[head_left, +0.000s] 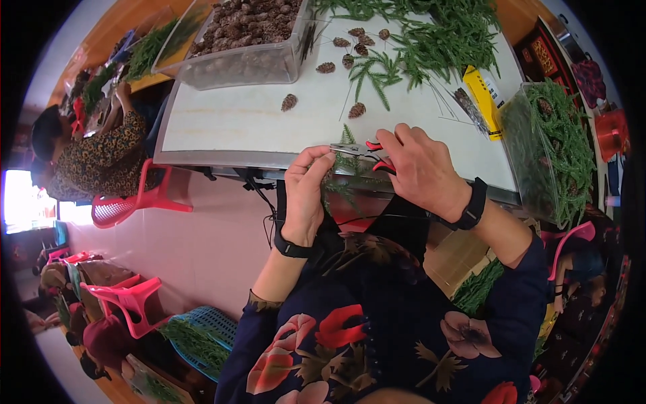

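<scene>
My right hand [422, 168] is wrapped round the red-and-black handles of a pair of pliers [355, 151]. Their metal jaws reach left to the fingertips of my left hand [304, 188]. That hand pinches a green artificial pine sprig [346, 183], which hangs at the table's near edge. Something brownish, perhaps a pine cone, shows beneath the left fingers, mostly hidden. Beyond my hands, a loose pine cone [356, 110] and another pine cone [289, 102] lie on the white table [222, 128].
A clear bin [242, 71] of pine cones stands at the far left of the table. Green sprigs [444, 44] are heaped at the back, near a yellow package [482, 101] and thin wires. At right stands a clear bin of greenery [555, 148]. Other people sit leftward.
</scene>
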Demonstrator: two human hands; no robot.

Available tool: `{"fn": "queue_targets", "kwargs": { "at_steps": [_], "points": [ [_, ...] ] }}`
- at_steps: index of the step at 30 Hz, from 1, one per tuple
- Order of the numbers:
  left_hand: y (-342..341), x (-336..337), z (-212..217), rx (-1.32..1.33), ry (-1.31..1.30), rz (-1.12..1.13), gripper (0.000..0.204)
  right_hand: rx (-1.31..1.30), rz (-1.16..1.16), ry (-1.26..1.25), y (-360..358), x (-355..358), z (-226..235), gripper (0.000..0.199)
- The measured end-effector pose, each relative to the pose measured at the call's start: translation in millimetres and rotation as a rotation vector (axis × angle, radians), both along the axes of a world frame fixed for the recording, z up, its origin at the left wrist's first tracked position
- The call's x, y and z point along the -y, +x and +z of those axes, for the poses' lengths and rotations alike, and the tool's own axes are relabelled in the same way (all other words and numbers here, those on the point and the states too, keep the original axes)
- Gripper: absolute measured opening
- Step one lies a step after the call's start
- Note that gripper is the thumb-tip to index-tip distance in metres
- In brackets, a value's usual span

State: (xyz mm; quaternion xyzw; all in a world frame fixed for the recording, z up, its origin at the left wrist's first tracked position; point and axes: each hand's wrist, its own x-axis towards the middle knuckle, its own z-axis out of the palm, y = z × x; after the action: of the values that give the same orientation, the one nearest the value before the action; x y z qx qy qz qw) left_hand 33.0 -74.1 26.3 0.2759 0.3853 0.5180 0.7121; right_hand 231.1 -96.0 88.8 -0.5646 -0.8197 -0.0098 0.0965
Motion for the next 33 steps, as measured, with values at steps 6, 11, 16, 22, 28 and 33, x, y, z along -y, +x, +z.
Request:
{"fn": "queue_targets", "kwargs": {
  "at_steps": [6,11,16,22,28,33],
  "points": [
    [-4.4,0.7,-5.1,0.015,-0.017,0.005,0.006,0.130,0.042,0.163,-6.0,-0.7,-1.6,0.035],
    [-0.1,9.4,-2.1,0.061,-0.023,-0.012,0.004,0.290,0.078,0.255,-2.1,1.7,4.8,0.036],
    [1.8,8.6,3.0,0.028,-0.081,-0.052,0.005,0.540,0.081,0.471,-10.4,2.7,12.5,0.039],
    [-1.8,1.7,-1.7,0.004,-0.134,-0.037,0.008,0.569,0.085,0.476,-25.7,-7.9,27.2,0.039],
    [-7.4,-1.3,-0.5,-0.054,0.094,0.053,0.010,-0.055,-0.024,-0.105,-2.2,-10.8,26.0,0.039],
    [-6.6,3.0,-4.6,-0.110,0.131,0.024,0.012,-0.442,-0.019,-0.524,1.6,-13.7,16.2,0.035]
  ]
}}
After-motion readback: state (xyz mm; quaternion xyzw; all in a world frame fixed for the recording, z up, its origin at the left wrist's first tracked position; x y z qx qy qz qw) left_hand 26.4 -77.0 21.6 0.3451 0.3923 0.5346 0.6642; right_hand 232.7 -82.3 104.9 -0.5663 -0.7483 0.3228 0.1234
